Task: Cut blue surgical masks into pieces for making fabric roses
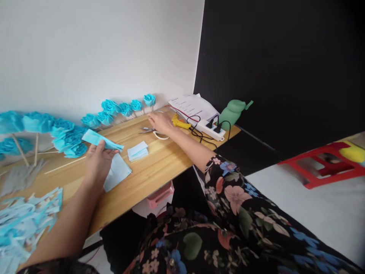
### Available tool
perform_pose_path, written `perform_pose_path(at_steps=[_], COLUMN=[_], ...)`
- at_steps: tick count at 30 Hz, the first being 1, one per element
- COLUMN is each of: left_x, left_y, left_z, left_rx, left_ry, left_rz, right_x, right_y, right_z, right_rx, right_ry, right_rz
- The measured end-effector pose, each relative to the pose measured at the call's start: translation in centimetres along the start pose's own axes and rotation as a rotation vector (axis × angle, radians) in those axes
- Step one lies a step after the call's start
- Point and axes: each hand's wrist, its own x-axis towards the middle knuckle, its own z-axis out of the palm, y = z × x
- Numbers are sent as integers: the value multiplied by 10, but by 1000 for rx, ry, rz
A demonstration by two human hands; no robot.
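Observation:
My left hand (99,158) pinches a folded strip of light blue crepe paper (102,140) between thumb and fingers, raised above the wooden table. Under it lies a flat light blue paper sheet (117,172), partly covered by the hand. A small stack of folded pale blue paper (138,151) rests to the right. My right hand (160,121) reaches across the table over scissors (147,130) with white handles. Its fingers point down and are partly hidden, so whether they grip the scissors cannot be made out.
Blue paper roses on sticks (110,107) line the wall, with more roses (68,137) at left. Paper scraps (28,217) cover the near left. A yellow glue gun (181,122), a power strip (211,130), papers (194,106) and a green object (231,113) occupy the right end.

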Motion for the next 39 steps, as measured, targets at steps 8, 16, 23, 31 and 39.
perform_pose_path(at_steps=[8, 16, 23, 31, 39], left_x=[8, 10, 11, 12, 6], left_y=[-1, -1, -5, -8, -8], left_z=[-3, -6, -8, -10, -3], left_rx=[-76, -69, -34, -1, 48], left_ry=[118, 127, 66, 56, 13], left_rz=[48, 44, 50, 35, 5], right_x=[-42, -18, -33, -25, -13], right_y=[11, 7, -1, -8, -30], right_z=[7, 3, -12, -15, 18], right_rx=[-180, -204, -110, -43, -24], right_ry=[-237, -271, -294, -317, -329], right_rz=[3, -27, -77, -61, 47])
